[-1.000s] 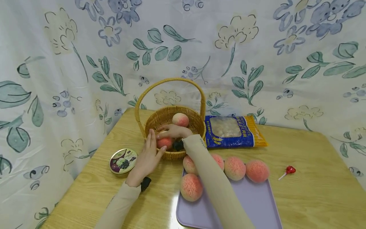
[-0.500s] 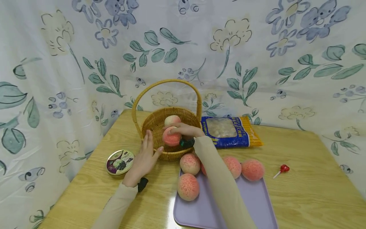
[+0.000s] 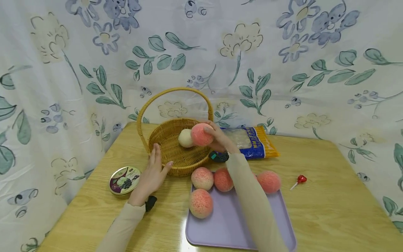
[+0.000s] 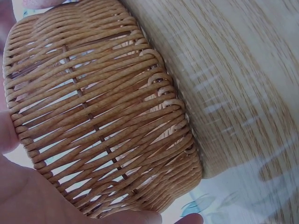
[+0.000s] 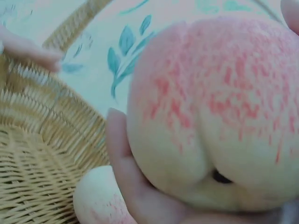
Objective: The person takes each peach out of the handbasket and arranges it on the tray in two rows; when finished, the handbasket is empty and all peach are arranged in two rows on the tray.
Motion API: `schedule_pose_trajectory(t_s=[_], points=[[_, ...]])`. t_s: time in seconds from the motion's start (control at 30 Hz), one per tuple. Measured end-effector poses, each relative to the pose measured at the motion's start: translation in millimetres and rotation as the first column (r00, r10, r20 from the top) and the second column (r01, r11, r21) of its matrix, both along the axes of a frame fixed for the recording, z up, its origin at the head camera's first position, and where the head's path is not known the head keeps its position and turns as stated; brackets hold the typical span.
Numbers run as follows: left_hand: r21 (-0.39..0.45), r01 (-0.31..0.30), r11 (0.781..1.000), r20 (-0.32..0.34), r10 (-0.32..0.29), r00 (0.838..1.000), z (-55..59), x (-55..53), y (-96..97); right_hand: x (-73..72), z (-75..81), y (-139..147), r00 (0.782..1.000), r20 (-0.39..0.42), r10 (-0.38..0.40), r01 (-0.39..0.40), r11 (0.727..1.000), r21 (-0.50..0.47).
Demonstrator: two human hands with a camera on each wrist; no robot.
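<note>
My right hand (image 3: pixel 217 137) grips a pink peach (image 3: pixel 202 134) over the right part of the wicker basket (image 3: pixel 176 168). In the right wrist view, curled fingers cup this peach (image 5: pixel 219 112) from below, its dark stem hole showing. A paler peach (image 3: pixel 185 138) lies in the basket behind it. My left hand (image 3: pixel 152 175) rests against the basket's front left side, fingers straight and thumb spread along the rim. In the left wrist view, the woven wall (image 4: pixel 103 112) of the basket fills the space beside the thumb and fingers.
A lilac tray (image 3: pixel 220 224) holds several peaches along its far and left edges, partly behind my right sleeve. A round tin (image 3: pixel 125 180) stands left of my left hand. A blue and yellow bag (image 3: pixel 255 147) lies behind, and a red lollipop (image 3: pixel 301 179) lies at right.
My right hand has lifted the pink peach from the basket's front left and carried it right and up. The left hand stays at the basket's side. The view has shifted slightly right.
</note>
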State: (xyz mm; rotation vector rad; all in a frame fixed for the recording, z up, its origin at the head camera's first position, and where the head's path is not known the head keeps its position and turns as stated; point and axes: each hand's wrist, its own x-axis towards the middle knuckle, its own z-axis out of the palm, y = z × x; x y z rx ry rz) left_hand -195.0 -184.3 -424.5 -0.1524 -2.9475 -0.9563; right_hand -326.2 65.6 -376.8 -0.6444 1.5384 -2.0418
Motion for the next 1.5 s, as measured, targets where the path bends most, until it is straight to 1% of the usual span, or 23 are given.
schedule_pose_trajectory(t_s=[0.07, 0.17, 0.3, 0.4, 0.47, 0.53, 0.6, 0.63, 0.67, 0.73, 0.8, 0.83, 0.9, 0.97, 1.0, 1.13, 1.2, 1.3, 1.37, 1.4, 1.43, 1.47, 1.5], points=[[0.001, 0.001, 1.0, -0.002, -0.001, 1.0, -0.6, -0.3, -0.9, 8.2, -3.4, 10.0, 0.999, -0.03, -0.022, 0.021, 1.0, -0.01], [0.004, 0.005, 1.0, -0.01, -0.005, 1.0, -2.0, -0.9, -1.4, 25.5, -9.7, 26.3, 0.999, -0.002, -0.049, 0.049, 0.996, -0.071], [0.006, 0.009, 1.0, -0.003, -0.009, 1.0, -3.8, -0.7, -0.3, 51.9, -17.9, 50.2, 0.998, 0.059, -0.022, 0.035, 0.974, -0.224], [0.002, 0.006, 1.0, 0.006, -0.006, 1.0, -4.1, -1.0, -0.8, 74.4, -22.9, 64.5, 0.997, 0.073, -0.003, 0.025, 0.955, -0.295], [-0.007, 0.001, 1.0, 0.01, 0.0, 1.0, -2.6, -1.8, -2.8, 89.5, -27.0, 71.3, 0.998, 0.064, 0.025, -0.002, 0.942, -0.334], [-0.014, -0.001, 1.0, 0.009, 0.001, 1.0, 0.7, -2.5, -5.1, 105.4, -30.2, 76.3, 0.998, 0.063, 0.02, 0.002, 0.947, -0.322], [-0.02, -0.003, 1.0, 0.009, 0.004, 1.0, 4.2, -3.3, -7.6, 119.9, -34.8, 79.9, 0.998, 0.061, -0.012, 0.029, 0.958, -0.287], [-0.026, -0.004, 1.0, 0.005, 0.004, 1.0, 5.9, -3.5, -8.3, 125.5, -37.6, 81.1, 0.997, 0.052, -0.05, 0.061, 0.967, -0.247], [-0.028, -0.005, 1.0, 0.001, 0.005, 1.0, 7.2, -3.7, -8.7, 131.8, -40.3, 81.7, 0.993, 0.058, -0.106, 0.116, 0.972, -0.203], [-0.029, -0.006, 1.0, -0.004, 0.006, 1.0, 8.6, -4.0, -8.7, 142.7, -46.6, 80.8, 0.972, 0.047, -0.232, 0.236, 0.964, -0.12], [-0.033, -0.008, 0.999, -0.007, 0.008, 1.0, 8.6, -4.2, -8.0, 151.7, -53.8, 78.1, 0.94, 0.051, -0.339, 0.342, 0.936, -0.081], [-0.031, -0.007, 0.999, -0.006, 0.007, 1.0, 8.5, -4.1, -7.4, 155.9, -57.0, 76.2, 0.922, 0.051, -0.383, 0.385, 0.92, -0.066], [-0.027, -0.006, 1.0, -0.001, 0.006, 1.0, 7.8, -3.9, -6.3, 163.1, -63.4, 72.0, 0.899, 0.043, -0.436, 0.438, 0.897, -0.062], [-0.024, -0.004, 1.0, 0.004, 0.004, 1.0, 7.3, -3.3, -5.2, 169.2, -68.4, 67.3, 0.884, 0.019, -0.467, 0.467, 0.881, -0.074], [-0.025, -0.003, 1.0, 0.004, 0.004, 1.0, 7.1, -3.0, -4.6, 172.0, -70.5, 65.0, 0.876, -0.011, -0.482, 0.48, 0.874, -0.071], [-0.025, 0.0, 1.0, -0.001, 0.0, 1.0, 7.1, -2.0, -2.5, 179.3, -77.0, 57.8, 0.835, -0.178, -0.521, 0.515, 0.853, -0.082], [-0.026, 0.001, 1.0, -0.005, -0.001, 1.0, 7.1, -2.1, -1.6, 181.5, -80.0, 56.6, 0.809, -0.263, -0.526, 0.533, 0.845, -0.047], [-0.029, 0.006, 1.0, -0.006, -0.007, 1.0, 6.8, -2.1, -0.1, 183.5, -82.1, 58.5, 0.811, -0.327, -0.486, 0.527, 0.849, 0.045], [-0.028, 0.01, 1.0, -0.005, -0.01, 1.0, 5.8, -2.2, 1.0, 184.2, -82.3, 62.3, 0.803, -0.385, -0.455, 0.538, 0.832, 0.137], [-0.028, 0.012, 1.0, -0.005, -0.012, 1.0, 5.5, -2.0, 1.6, 184.2, -81.9, 64.9, 0.794, -0.414, -0.445, 0.551, 0.814, 0.183], [-0.027, 0.014, 1.0, -0.006, -0.014, 1.0, 4.6, -2.2, 2.2, 184.2, -81.5, 67.8, 0.782, -0.433, -0.449, 0.577, 0.784, 0.229], [-0.025, 0.015, 1.0, -0.005, -0.015, 1.0, 3.7, -2.1, 2.8, 184.1, -81.3, 71.0, 0.762, -0.465, -0.45, 0.608, 0.745, 0.276], [-0.023, 0.016, 1.0, -0.003, -0.016, 1.0, 2.8, -1.9, 3.3, 184.0, -81.5, 74.3, 0.741, -0.501, -0.446, 0.64, 0.695, 0.327]])
